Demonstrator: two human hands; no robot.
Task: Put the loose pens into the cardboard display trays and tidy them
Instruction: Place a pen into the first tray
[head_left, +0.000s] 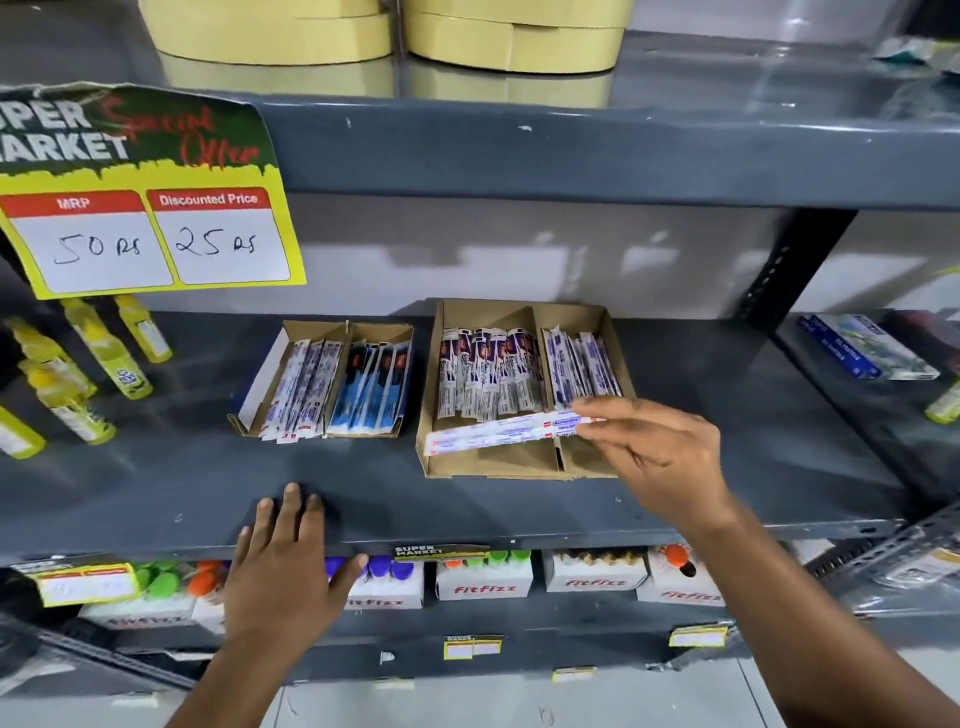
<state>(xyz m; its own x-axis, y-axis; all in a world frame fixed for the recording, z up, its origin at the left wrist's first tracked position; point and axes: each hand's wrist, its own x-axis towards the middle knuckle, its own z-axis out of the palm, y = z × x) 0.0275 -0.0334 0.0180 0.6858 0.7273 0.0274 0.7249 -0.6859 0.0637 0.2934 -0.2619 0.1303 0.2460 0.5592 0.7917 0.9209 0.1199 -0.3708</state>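
The right hand (660, 457) pinches a long, thin packed pen (498, 431) sideways over the big brown cardboard tray (441, 415). I think it should turn the pen to match the shiny packs, then slide it in flat. The left hand (283, 566) rests open on the smooth grey shelf (467, 509).

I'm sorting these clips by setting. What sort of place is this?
Most likely a supermarket aisle: a special-offer price sign hangs on metal shelving, with pens in cardboard trays and bottled drinks below.
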